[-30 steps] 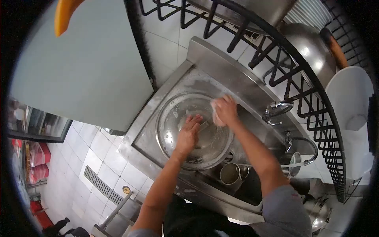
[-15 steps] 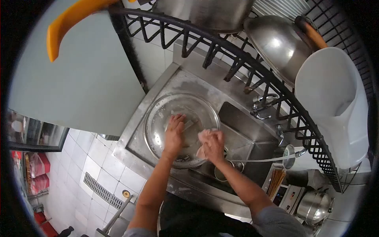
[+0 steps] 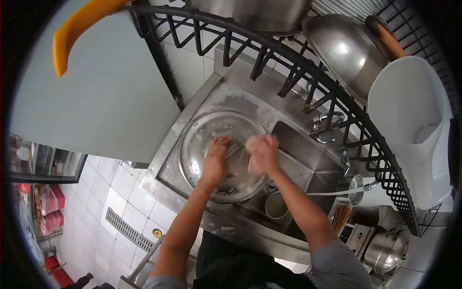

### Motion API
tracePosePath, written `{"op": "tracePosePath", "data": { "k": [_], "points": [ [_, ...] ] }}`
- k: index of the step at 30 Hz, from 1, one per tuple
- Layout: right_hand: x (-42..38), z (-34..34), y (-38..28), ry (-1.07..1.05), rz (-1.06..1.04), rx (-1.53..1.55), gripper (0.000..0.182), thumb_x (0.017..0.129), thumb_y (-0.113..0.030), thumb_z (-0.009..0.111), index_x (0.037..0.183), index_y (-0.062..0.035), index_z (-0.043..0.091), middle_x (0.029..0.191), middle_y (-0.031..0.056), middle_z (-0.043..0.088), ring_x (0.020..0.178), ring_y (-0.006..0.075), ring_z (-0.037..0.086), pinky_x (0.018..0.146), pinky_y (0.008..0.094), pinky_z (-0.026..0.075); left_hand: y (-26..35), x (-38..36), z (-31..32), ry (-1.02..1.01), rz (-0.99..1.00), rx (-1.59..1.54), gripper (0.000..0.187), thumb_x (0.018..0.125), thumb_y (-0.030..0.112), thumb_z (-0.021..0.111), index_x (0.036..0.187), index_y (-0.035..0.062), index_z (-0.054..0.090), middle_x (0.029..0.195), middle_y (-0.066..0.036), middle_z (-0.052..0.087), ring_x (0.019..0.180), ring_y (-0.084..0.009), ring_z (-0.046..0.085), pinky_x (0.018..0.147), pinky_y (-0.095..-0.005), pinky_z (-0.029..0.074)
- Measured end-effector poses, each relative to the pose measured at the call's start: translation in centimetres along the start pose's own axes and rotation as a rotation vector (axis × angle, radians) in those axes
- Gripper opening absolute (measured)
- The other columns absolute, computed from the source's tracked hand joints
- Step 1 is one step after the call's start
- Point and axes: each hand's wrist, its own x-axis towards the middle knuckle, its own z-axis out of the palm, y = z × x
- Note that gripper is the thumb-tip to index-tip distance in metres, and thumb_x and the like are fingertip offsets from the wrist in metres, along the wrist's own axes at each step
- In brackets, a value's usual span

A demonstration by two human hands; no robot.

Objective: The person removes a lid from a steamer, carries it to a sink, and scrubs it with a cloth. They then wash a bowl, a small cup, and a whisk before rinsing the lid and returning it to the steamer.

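Note:
A large round metal lid [image 3: 197, 127], wet and dotted with suds, lies on the steel drainboard beside the sink basin. A short strap handle [image 3: 234, 149] crosses its middle. My left hand [image 3: 215, 161] rests on the lid just left of that handle, fingers stretched out over the metal. Over the lid's right side my right hand [image 3: 264, 155] is closed on a pale pink cloth [image 3: 251, 143], blurred by motion. Below the right wrist, a small round metal container [image 3: 276, 205] stands in the basin.
Overhead, a black wire rack [image 3: 288, 57] curves across, carrying a wok [image 3: 342, 53], a big pot [image 3: 255, 14] and a white plastic scoop [image 3: 409, 106]. Taps [image 3: 323, 129] stick out from the back wall. A white hose [image 3: 332, 193] crosses the basin. A lidded pot [image 3: 384, 253] stands far right.
My right hand has moved up and slightly inward over the lid with the cloth, uncovering the lid's lower right rim and more of the small container. The left hand stays on the lid.

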Motion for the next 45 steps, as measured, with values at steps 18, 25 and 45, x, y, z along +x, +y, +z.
{"op": "tracePosePath", "data": {
  "k": [18,25,45],
  "points": [
    [-4.3,3.5,-11.3,0.027,-0.014,-0.029,0.019,0.07,-0.012,0.07,0.087,-0.0076,0.061,0.103,0.0138,0.056,0.105,0.0353,0.053,0.088,0.0514,0.042,-0.5,0.9,-0.8,-0.034,-0.012,-0.237,0.022,0.089,0.004,0.053,0.108,-0.0043,0.058,0.126,-0.02,0.055,0.126,-0.0407,0.047,0.115,-0.0519,0.028],
    [0.1,1.3,-6.9,0.301,0.261,0.008,0.019,0.067,-0.009,0.07,0.084,-0.0075,0.061,0.101,0.0131,0.055,0.096,0.0336,0.058,0.088,0.0469,0.044,-1.1,2.2,-1.1,-0.102,0.134,-0.057,0.018,0.087,0.002,0.054,0.104,-0.002,0.057,0.132,-0.016,0.053,0.128,-0.038,0.044,0.114,-0.0536,0.029],
    [4.5,0.4,-1.4,0.245,0.186,-0.146,0.021,0.075,-0.018,0.071,0.092,-0.0093,0.065,0.103,0.0125,0.057,0.101,0.036,0.053,0.084,0.0489,0.042,-1.2,3.2,-0.1,-0.096,0.074,0.021,0.02,0.094,0.015,0.053,0.105,0.0013,0.061,0.127,-0.012,0.054,0.124,-0.0343,0.045,0.109,-0.0499,0.029]
  ]
}}
